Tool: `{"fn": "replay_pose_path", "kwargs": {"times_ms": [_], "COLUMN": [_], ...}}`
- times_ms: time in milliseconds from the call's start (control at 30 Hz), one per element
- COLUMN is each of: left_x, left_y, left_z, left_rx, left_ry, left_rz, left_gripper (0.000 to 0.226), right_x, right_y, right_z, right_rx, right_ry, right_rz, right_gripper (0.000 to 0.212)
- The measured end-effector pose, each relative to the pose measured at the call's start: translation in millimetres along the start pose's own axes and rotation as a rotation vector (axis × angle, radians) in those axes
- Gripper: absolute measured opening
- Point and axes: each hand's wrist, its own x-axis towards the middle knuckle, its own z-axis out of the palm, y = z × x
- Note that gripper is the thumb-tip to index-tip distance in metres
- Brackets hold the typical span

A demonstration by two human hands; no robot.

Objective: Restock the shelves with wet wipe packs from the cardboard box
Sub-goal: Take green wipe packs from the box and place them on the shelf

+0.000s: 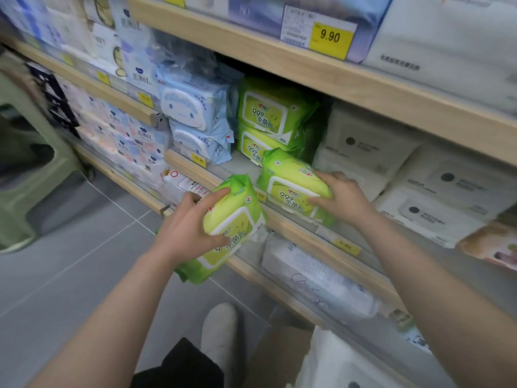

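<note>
From the head view, the left hand (193, 228) grips a lime-green wet wipe pack (223, 228) in front of the shelf's front edge, off the shelf (240, 166) itself; the fingers (215, 196) curl over its top end and the thumb presses its lower face. The pack is a soft, puffy plastic pouch with a white-framed flip lid, "999" and dark green characters printed on it, and a crimped seal at each end. A second green layer shows under it, though whether that is another pack cannot be told.

The right hand (340, 196) holds a second green pack (291, 183) of the same design, tilted over the shelf's front edge, fingers curled round its right end and thumb on the lid face.

Further back on the same shelf two matching green packs (268, 116) lie stacked, lids facing out. Just left of them stand pale blue packs (193, 107) with a cartoon face; to the right, white packs (363, 147) with a dark round dot. A yellow price tag (330, 37) reading 9.90 sits on the front edge of the shelf above. Below, a white shoe (218, 331) rests on the grey tiled floor (70, 247)
</note>
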Motion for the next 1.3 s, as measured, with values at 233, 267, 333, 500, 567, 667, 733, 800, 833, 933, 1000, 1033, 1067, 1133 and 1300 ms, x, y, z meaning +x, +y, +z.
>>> {"fn": "replay_pose_path", "kwargs": {"times_ms": [233, 267, 333, 500, 567, 667, 733, 800, 833, 933, 1000, 1033, 1067, 1133, 1300], "left_x": [-5, -6, -8, -8, -7, -7, -5, -4, -4, -6, -11, -13, -15, -17, -13], "left_y": [-32, -36, -42, -47, -43, -33, -25, -13, -6, 17, 30, 35, 38, 42, 42], "left_z": [-7, -8, -10, -12, -12, -12, -14, -16, -17, -20, -21, -21, -20, -18, -21], "left_rx": [-0.04, -0.044, -0.049, -0.057, -0.065, -0.105, -0.159, -0.217, -0.247, -0.336, -0.384, -0.402, -0.418, -0.45, -0.583], "left_ry": [0.002, 0.0, -0.002, -0.005, -0.016, -0.03, -0.043, -0.071, -0.09, -0.153, -0.195, -0.212, -0.226, -0.219, 0.025], "left_rz": [-0.06, -0.074, -0.099, -0.119, -0.12, -0.085, -0.062, -0.018, 0.016, 0.102, 0.124, 0.128, 0.131, 0.127, 0.012], "left_gripper": [0.094, 0.094, 0.094, 0.094, 0.093, 0.097, 0.105, 0.112, 0.115, 0.12, 0.121, 0.121, 0.121, 0.12, 0.117], "right_x": [55, 61, 72, 86, 86, 75, 49, 11, -7, -44, -57, -65, -72, -82, -95], "right_y": [-76, -84, -99, -116, -115, -112, -109, -103, -98, -81, -69, -67, -66, -63, -59], "right_z": [18, 22, 29, 38, 39, 27, 14, 6, 7, 15, 19, 18, 17, 17, 10], "right_rx": [-0.029, -0.027, -0.028, -0.037, -0.032, 0.095, 0.197, 0.349, 0.453, 0.796, 0.968, 1.037, 1.082, 1.118, 1.207], "right_ry": [-0.023, -0.026, -0.023, -0.031, -0.082, -0.076, 0.019, -0.016, -0.098, -0.415, -0.525, -0.537, -0.517, -0.402, -0.108], "right_rz": [-0.032, -0.035, -0.038, -0.002, 0.0, -0.051, -0.159, -0.247, -0.237, -0.107, -0.072, -0.068, -0.055, -0.016, 0.108], "right_gripper": [0.07, 0.07, 0.071, 0.074, 0.08, 0.089, 0.091, 0.095, 0.099, 0.116, 0.1, 0.084, 0.073, 0.069, 0.075]}}
